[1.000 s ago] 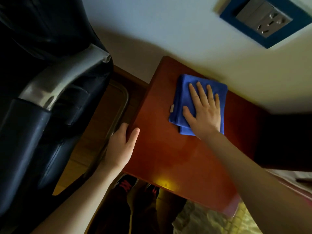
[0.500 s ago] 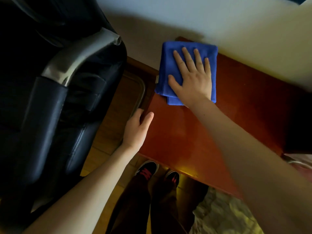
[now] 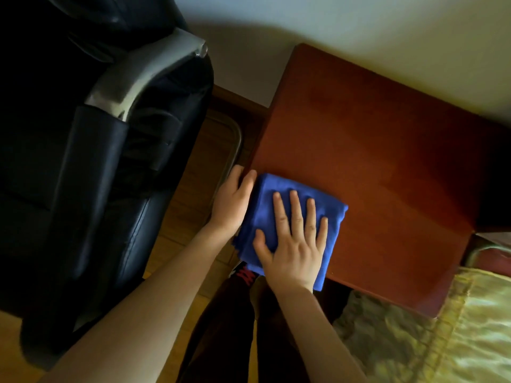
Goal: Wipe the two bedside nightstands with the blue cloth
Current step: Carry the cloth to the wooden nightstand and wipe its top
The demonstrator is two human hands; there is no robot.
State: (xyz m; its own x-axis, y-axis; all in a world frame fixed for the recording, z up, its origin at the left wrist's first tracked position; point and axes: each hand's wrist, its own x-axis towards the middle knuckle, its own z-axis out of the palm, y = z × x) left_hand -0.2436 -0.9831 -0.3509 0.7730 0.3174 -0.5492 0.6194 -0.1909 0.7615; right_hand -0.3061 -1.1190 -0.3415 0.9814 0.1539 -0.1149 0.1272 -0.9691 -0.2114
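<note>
One folded blue cloth, soft and napped, lies at the near left corner of one nightstand, its near edge hanging over the front of the glossy reddish-brown wooden top. Two bare hands work here: the right hand presses flat on the cloth, fingers spread and open; the left hand rests loosely curled at the nightstand's left edge, thumb touching the cloth, grasping nothing. One black leather-look armchair with a curved silvery armrest stands just beside it on the wooden floor. At right, one bed shows a shiny gold quilted cover.
</note>
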